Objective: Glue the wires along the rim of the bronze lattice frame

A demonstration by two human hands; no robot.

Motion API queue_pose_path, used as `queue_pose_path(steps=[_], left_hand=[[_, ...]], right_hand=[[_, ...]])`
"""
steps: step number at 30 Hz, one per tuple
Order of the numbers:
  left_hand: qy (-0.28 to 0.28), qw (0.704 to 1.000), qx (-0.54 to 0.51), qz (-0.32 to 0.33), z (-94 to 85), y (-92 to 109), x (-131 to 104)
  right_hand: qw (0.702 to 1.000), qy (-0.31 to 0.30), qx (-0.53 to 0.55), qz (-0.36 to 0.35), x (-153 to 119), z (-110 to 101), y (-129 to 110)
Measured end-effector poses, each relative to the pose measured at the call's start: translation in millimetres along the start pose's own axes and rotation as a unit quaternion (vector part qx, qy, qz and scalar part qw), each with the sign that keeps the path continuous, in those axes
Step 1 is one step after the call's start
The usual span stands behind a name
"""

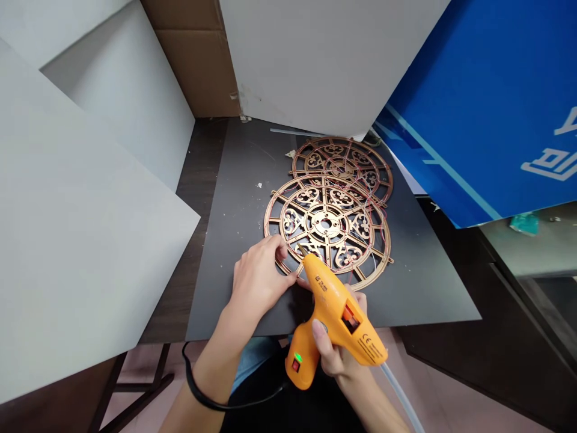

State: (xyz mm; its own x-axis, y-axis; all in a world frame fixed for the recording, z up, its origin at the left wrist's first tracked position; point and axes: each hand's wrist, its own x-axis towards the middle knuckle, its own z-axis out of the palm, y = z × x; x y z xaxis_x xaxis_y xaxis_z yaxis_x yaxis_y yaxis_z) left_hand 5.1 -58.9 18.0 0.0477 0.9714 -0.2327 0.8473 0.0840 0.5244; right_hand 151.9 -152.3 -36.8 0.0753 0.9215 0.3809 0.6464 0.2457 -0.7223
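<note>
My right hand (336, 343) is wrapped round the handle of an orange hot glue gun (336, 291). A green light glows by its red switch, and a clear glue stick (399, 388) sticks out of its back end. The nozzle points up and left, over the lower left rim of a round, openwork wooden wheel (325, 224) with scrolled cut-outs. My left hand (261, 273) has its fingers curled and its thumb against that rim. Thin red and white wires run along the wheel. A second similar wheel (342, 170) lies partly under it, farther back.
Both wheels rest on a dark grey board (238, 240) scattered with small scraps. White panels (90, 228) stand at the left and back, a brown cardboard piece (193, 60) behind, and a blue panel (487, 108) at the right. A black cord (216, 406) loops beneath my left forearm.
</note>
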Motion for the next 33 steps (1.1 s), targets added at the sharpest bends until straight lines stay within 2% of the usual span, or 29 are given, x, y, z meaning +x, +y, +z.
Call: queue_pose_path(steps=[4,10,18,25,33], left_hand=[[0.008,1.0,-0.025,-0.001,4.7,0.5,-2.0],[-0.013,0.995,-0.098,0.031,9.9,-6.4,-2.3],[0.004,0.996,-0.088,0.01,8.9,-7.0,-1.8],[-0.044,0.99,-0.133,0.008,12.9,-8.2,7.1],[-0.059,0.984,-0.164,0.018,16.1,-13.7,16.6]], right_hand=[[1.0,-0.011,0.016,0.02,-3.8,-0.2,4.9],[0.998,0.012,0.037,0.04,-4.1,2.3,5.4],[0.998,0.037,0.039,0.031,-0.9,4.4,3.0],[0.998,0.048,0.036,0.017,0.5,4.5,1.8],[0.998,0.031,0.043,0.032,-5.2,4.7,2.9]])
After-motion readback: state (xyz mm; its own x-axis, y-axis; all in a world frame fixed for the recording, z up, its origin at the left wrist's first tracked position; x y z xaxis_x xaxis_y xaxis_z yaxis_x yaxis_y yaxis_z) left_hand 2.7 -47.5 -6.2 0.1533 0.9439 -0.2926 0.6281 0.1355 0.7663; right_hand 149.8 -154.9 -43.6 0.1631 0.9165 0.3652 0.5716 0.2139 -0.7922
